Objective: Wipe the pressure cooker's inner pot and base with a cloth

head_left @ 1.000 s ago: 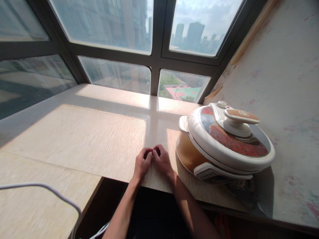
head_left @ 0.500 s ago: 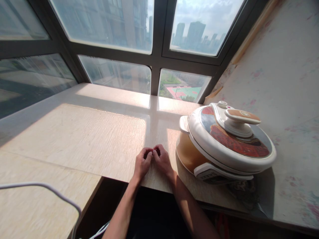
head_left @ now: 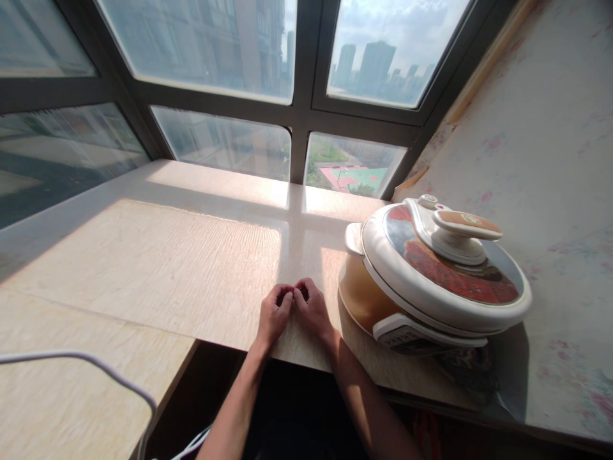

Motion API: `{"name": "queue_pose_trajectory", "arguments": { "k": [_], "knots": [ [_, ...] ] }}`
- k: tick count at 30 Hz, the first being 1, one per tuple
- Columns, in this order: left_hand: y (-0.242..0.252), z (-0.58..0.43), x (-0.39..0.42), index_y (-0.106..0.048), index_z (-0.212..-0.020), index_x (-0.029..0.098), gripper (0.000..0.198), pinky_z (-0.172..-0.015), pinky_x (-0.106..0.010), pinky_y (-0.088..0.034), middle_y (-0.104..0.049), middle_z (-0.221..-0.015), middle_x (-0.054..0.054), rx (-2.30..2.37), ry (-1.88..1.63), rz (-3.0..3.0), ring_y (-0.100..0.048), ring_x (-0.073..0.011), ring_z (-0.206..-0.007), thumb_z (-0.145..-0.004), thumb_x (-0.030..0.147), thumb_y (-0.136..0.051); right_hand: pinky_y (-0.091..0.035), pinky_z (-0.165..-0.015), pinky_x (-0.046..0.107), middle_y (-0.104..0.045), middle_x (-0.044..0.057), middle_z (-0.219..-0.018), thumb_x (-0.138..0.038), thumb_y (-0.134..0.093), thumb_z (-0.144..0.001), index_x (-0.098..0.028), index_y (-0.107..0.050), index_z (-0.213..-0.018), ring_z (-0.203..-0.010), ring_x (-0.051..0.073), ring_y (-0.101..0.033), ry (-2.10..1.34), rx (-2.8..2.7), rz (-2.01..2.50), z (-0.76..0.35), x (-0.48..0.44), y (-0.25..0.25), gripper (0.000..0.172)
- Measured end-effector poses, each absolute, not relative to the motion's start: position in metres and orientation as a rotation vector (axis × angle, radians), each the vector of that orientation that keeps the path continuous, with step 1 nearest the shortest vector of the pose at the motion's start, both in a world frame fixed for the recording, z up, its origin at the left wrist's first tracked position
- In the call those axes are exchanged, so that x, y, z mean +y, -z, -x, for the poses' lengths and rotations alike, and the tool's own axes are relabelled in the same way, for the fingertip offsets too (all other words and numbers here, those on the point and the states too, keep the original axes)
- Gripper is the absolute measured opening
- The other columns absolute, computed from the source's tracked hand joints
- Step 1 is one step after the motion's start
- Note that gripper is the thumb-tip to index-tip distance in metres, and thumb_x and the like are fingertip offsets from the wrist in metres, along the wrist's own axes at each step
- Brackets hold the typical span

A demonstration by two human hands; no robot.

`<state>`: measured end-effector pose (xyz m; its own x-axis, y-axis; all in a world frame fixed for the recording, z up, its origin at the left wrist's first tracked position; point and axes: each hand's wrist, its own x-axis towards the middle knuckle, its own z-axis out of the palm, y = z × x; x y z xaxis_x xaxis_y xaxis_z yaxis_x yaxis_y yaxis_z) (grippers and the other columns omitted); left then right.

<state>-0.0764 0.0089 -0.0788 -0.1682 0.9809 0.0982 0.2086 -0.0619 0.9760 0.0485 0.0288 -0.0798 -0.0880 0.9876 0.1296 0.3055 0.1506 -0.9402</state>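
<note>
My left hand [head_left: 276,314] and my right hand [head_left: 310,306] rest close together near the front edge of the pale stone-look sill [head_left: 220,281]. Both are closed, the fingers curled in toward the thumbs, and their fingertips meet in the middle. Whatever might be pinched there, if anything, is too small or hidden to make out. Right of my right hand, without contact, stands an electric cooking pot [head_left: 366,294] with a white rim, tan body and front control panel. Its glass lid [head_left: 445,262] is on and carries a brown-topped handle.
Dark-framed windows [head_left: 301,118] rise behind the sill. A floral-papered wall [head_left: 565,211] bounds the right side. At lower left a grey cable [head_left: 90,360] crosses a second pale surface [head_left: 62,409], with a dark gap beside it. Some dark crumpled material [head_left: 472,370] lies under the pot.
</note>
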Motion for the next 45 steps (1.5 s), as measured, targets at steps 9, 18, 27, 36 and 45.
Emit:
{"name": "queue_pose_trajectory", "arguments": {
  "k": [9, 18, 27, 36, 45],
  "knots": [
    [0.08, 0.077, 0.009, -0.07, -0.093, 0.021, 0.019, -0.084, -0.037, -0.057, -0.076, -0.092, -0.006, 1.456, -1.308, -1.332, -0.072, -0.0226, -0.089, -0.088, 0.033, -0.056, -0.047, -0.07, 0.032, -0.062, -0.001, -0.08, -0.032, -0.05, -0.091, -0.025, -0.055, -0.089, -0.075, 0.019, -0.06, -0.98, -1.558, 1.285, -0.049, 0.028, 0.08, 0.009],
    [0.082, 0.077, 0.011, -0.071, -0.098, 0.021, 0.023, -0.086, -0.039, -0.058, -0.077, -0.098, -0.008, 1.462, -1.299, -1.32, -0.073, -0.0246, -0.094, -0.089, 0.037, -0.058, -0.047, -0.066, 0.03, -0.062, -0.002, -0.074, -0.033, -0.055, -0.086, -0.025, -0.056, -0.084, -0.07, 0.017, -0.059, -1.002, -1.462, 1.28, -0.046, 0.036, 0.083, 0.009],
    [0.077, 0.081, 0.013, -0.072, -0.094, 0.02, 0.03, -0.082, -0.041, -0.059, -0.077, -0.091, -0.009, 1.487, -1.274, -1.289, -0.072, -0.0265, -0.087, -0.08, 0.046, -0.065, -0.051, -0.067, 0.03, -0.061, -0.003, -0.072, -0.025, -0.059, -0.082, -0.025, -0.057, -0.08, -0.07, 0.017, -0.061, -1.038, -1.273, 1.214, -0.045, 0.036, 0.08, 0.003],
    [0.073, 0.077, 0.012, -0.071, -0.091, 0.019, 0.037, -0.08, -0.041, -0.06, -0.077, -0.085, -0.008, 1.535, -1.271, -1.241, -0.074, -0.0272, -0.086, -0.073, 0.051, -0.067, -0.061, -0.066, 0.042, -0.069, 0.004, -0.077, -0.035, -0.063, -0.086, -0.029, -0.056, -0.079, -0.066, 0.024, -0.068, -1.11, -1.086, 1.04, -0.089, -0.03, 0.063, 0.012],
    [0.019, 0.029, 0.01, -0.068, -0.092, 0.016, 0.039, -0.069, -0.036, -0.056, -0.07, -0.078, -0.004, 1.449, -1.578, -0.935, -0.068, -0.0227, -0.077, -0.067, 0.045, -0.073, -0.058, -0.061, 0.038, -0.071, 0.004, -0.074, -0.049, -0.075, -0.083, -0.028, -0.067, -0.08, -0.063, 0.022, -0.066, -0.9, -0.995, 1.144, -0.235, -0.107, 0.018, 0.023]
  ]
}}
